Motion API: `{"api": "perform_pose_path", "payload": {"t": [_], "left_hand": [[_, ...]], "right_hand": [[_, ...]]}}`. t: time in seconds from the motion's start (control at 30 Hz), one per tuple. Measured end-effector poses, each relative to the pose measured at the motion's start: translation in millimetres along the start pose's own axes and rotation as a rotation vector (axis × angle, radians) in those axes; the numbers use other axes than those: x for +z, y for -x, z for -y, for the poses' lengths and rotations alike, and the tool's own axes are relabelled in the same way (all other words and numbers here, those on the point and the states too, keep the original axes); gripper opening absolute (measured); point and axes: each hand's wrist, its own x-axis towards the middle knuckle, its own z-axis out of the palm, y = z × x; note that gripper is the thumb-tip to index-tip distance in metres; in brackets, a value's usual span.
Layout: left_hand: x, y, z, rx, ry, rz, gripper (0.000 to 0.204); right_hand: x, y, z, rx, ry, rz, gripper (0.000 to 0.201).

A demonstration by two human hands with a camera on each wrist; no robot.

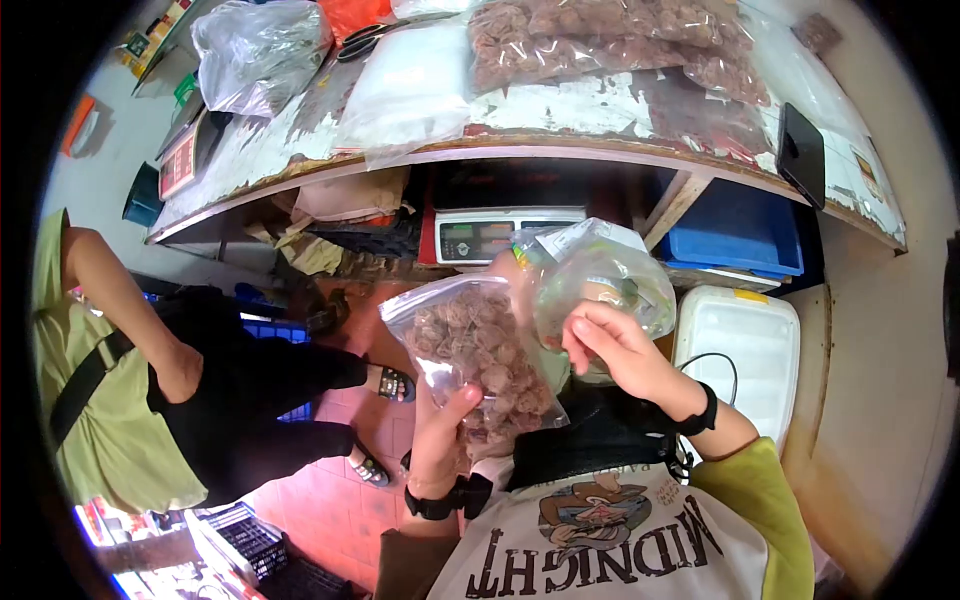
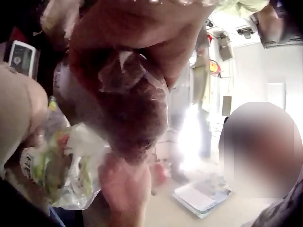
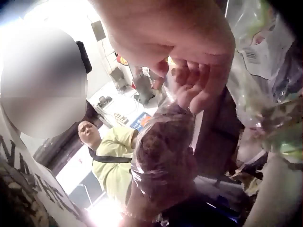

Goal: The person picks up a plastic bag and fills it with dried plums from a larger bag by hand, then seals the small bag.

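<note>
Clear plastic fills your view: your left hand (image 1: 440,440) grips a zip bag of brown dried fruit (image 1: 478,352) from below, thumb pressed up against the bag's lower front and the other fingers hidden behind it. The bag stands tilted above that hand, its sealed top edge up and to the left. Your right hand (image 1: 612,350) is raised just right of it, fingers curled and pinching the lower edge of a second clear bag (image 1: 600,275) with a white label and green contents. That second bag hangs above your right hand and touches the right side of the fruit bag. In the right wrist view the curled fingers (image 3: 191,85) sit right over the top of the fruit bag.

Behind both bags a weighing scale (image 1: 500,235) sits under the worn wooden table (image 1: 560,110), where larger bags of dried fruit (image 1: 610,40) lie. A person in a green shirt (image 1: 90,400) crouches to your left.
</note>
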Motion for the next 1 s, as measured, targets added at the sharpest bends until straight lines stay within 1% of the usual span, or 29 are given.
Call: {"api": "perform_pose_path", "payload": {"t": [0.03,0.07,0.1,0.13,0.17,0.2,0.23,0.27,0.3,0.33,0.37,0.4,0.43,0.47,0.5,0.53,0.57,0.6,0.67,0.7,0.73,0.8,0.83,0.87,0.93,0.97,1.0], "left_hand": [[3.8,5.4,-7.3,0.043,-0.050,0.019,0.068],[10.5,11.3,-15.7,0.084,-0.099,0.040,0.069],[25.1,15.6,-23.3,0.105,-0.046,0.075,0.072],[31.7,15.7,-24.5,0.104,-0.047,0.081,0.072],[37.0,15.5,-24.9,0.082,0.010,0.119,0.074],[41.9,14.1,-23.7,0.058,0.067,0.158,0.077],[49.4,9.7,-19.3,-0.008,0.025,0.194,0.078],[55.9,6.7,-19.8,-0.013,0.023,0.206,0.078],[63.4,4.1,-23.3,-0.041,0.078,0.241,0.078],[71.2,1.7,-26.7,-0.070,0.132,0.277,0.077],[79.2,0.6,-29.0,-0.038,0.120,0.328,0.078],[82.5,-0.1,-26.9,-0.043,0.115,0.342,0.078],[84.9,-0.2,-24.1,-0.018,0.037,0.321,0.080],[87.8,-1.0,-22.1,0.009,-0.039,0.299,0.082],[91.7,-2.2,-21.7,0.035,-0.076,0.301,0.083],[94.5,-2.9,-21.7,0.031,-0.079,0.311,0.083],[96.6,-3.3,-22.0,0.013,-0.046,0.319,0.083],[98.8,-3.2,-21.9,-0.006,-0.014,0.325,0.082],[105.8,-2.8,-22.5,0.009,-0.043,0.319,0.082],[108.5,-2.9,-22.0,0.030,-0.068,0.307,0.082],[109.9,-3.2,-19.8,0.026,-0.072,0.310,0.082],[110.9,-4.9,-15.0,0.112,-0.212,0.309,0.085],[110.5,-6.5,-15.3,0.127,-0.232,0.324,0.085],[109.8,-7.7,-15.2,0.126,-0.237,0.329,0.085],[105.5,-10.0,-13.8,0.127,-0.300,0.482,0.083],[98.6,-10.0,-12.6,0.153,-0.422,0.525,0.083],[96.1,-8.2,-11.8,0.161,-0.423,0.533,0.083]], "right_hand": [[-6.8,3.1,-0.8,0.077,-0.026,0.098,0.029],[-1.7,4.7,6.5,0.075,-0.026,0.100,0.029],[5.8,9.0,19.3,0.059,0.044,0.144,0.033],[9.3,12.6,26.6,0.044,0.114,0.183,0.038],[5.3,13.4,26.5,0.007,0.277,0.275,0.050],[8.8,15.0,29.6,0.006,0.279,0.265,0.050],[14.7,18.5,35.4,-0.059,0.219,0.173,0.053],[18.4,20.0,38.3,-0.124,0.155,0.092,0.055],[16.8,21.6,35.6,-0.008,-0.011,0.021,0.057],[10.2,20.6,34.8,-0.016,-0.010,0.005,0.057],[0.2,18.3,35.7,0.113,-0.295,0.085,0.060],[-6.7,18.5,37.2,0.239,-0.581,0.168,0.063],[-8.8,22.1,38.1,0.273,-0.584,0.150,0.064],[-11.5,24.6,37.0,0.263,-0.583,0.141,0.064],[-14.8,26.4,33.1,0.214,-0.542,0.155,0.064],[-18.8,28.0,29.1,0.166,-0.502,0.168,0.065],[-23.6,29.7,28.0,0.142,-0.506,0.200,0.062],[-28.8,33.1,30.0,0.138,-0.509,0.191,0.062],[-36.4,38.3,38.9,0.085,-0.188,0.250,0.070],[-33.5,36.0,39.9,0.042,-0.235,0.199,0.079],[-32.1,36.9,42.1,0.040,-0.238,0.194,0.079],[-29.3,39.5,45.7,0.131,-0.248,0.128,0.087],[-27.8,39.4,43.5,0.136,-0.347,0.068,0.092],[-29.5,40.6,39.2,0.131,-0.349,0.065,0.092],[-36.0,43.7,29.7,-0.062,-0.205,0.056,0.089],[-36.0,47.5,27.4,-0.145,-0.168,0.009,0.087],[-36.0,50.9,27.6,-0.154,-0.162,0.007,0.087]]}}
